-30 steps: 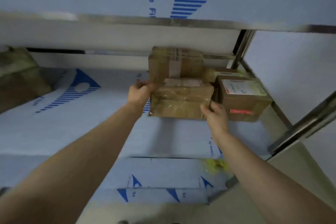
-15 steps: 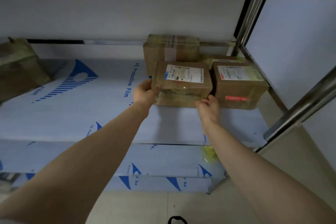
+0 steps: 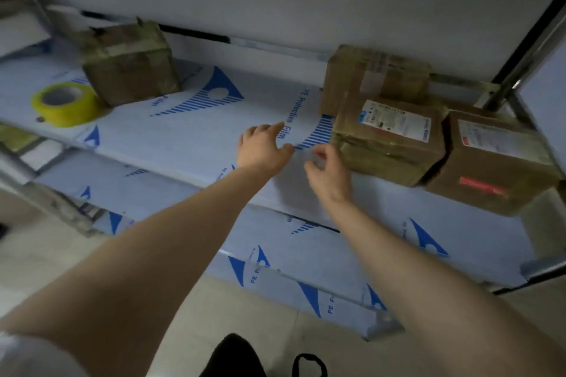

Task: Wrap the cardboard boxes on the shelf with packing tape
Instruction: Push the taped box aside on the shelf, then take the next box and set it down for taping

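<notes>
left hand spread above shelf, right hand loosely curled, empty, beside box

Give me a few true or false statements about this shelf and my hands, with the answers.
1. The yellow tape roll lies on the shelf beside the lone box. True.
2. The left hand grips the tape roll. False: it hovers empty over the shelf.
3. The labelled box sits beside the red-sticker box. True.
4. The right hand holds the labelled box. False: it holds nothing, next to that box.
</notes>
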The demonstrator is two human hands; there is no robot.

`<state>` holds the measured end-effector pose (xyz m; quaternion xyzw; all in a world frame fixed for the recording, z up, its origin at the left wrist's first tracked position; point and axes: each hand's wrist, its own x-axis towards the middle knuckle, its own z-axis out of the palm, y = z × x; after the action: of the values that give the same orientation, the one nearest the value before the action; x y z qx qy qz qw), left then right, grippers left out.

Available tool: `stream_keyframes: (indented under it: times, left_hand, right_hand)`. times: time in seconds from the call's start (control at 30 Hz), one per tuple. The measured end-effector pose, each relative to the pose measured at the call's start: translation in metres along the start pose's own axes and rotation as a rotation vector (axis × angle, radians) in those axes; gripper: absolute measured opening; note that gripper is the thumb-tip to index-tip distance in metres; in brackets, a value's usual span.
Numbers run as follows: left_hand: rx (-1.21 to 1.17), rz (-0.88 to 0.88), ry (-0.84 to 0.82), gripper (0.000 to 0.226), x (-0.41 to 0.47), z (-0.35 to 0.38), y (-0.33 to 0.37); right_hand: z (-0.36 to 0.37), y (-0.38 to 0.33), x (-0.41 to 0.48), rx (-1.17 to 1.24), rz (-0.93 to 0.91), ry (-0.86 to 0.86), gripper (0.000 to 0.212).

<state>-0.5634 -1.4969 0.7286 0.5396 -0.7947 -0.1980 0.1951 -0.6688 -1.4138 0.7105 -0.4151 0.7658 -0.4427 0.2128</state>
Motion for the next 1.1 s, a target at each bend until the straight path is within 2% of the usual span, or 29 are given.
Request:
stream_keyframes:
  times: [0.07, 0.13, 0.23, 0.37, 0.5, 0.67, 0.8, 1.1]
  left_hand:
    - [0.273, 0.031, -0.034, 0.062, -0.004, -0.012, -0.019]
    - [0.422, 0.022, -0.065, 0.064, -0.005, -0.025, -0.039]
    - [0.488, 0.002, -0.065, 0.063, -0.003, -0.048, -0.071]
    - [0.524, -0.009, -0.036, 0.060, 0.005, -0.086, -0.117]
    - [0.540, -0.004, 0.010, 0.056, 0.023, -0.130, -0.173]
    - [0.523, -0.020, 0.066, 0.054, 0.049, -0.182, -0.248]
    - [0.502, -0.046, 0.045, 0.053, 0.067, -0.220, -0.300]
    - [0.435, -0.101, 0.043, 0.052, 0.088, -0.277, -0.379]
  right_hand:
    - [0.015, -0.011, 0.008, -0.349, -0.096, -0.157, 0.048]
    - [0.030, -0.026, 0.012, -0.632, -0.120, -0.258, 0.059]
    - [0.055, -0.048, 0.019, -0.787, -0.136, -0.303, 0.065]
    - [0.097, -0.082, 0.028, -0.845, -0.166, -0.308, 0.064]
    - [0.156, -0.121, 0.040, -0.832, -0.190, -0.268, 0.060]
    - [0.242, -0.177, 0.052, -0.714, -0.131, -0.264, 0.059]
    - [0.297, -0.213, 0.055, -0.607, -0.086, -0.252, 0.058]
    - [0.389, -0.280, 0.062, -0.340, -0.131, -0.238, 0.054]
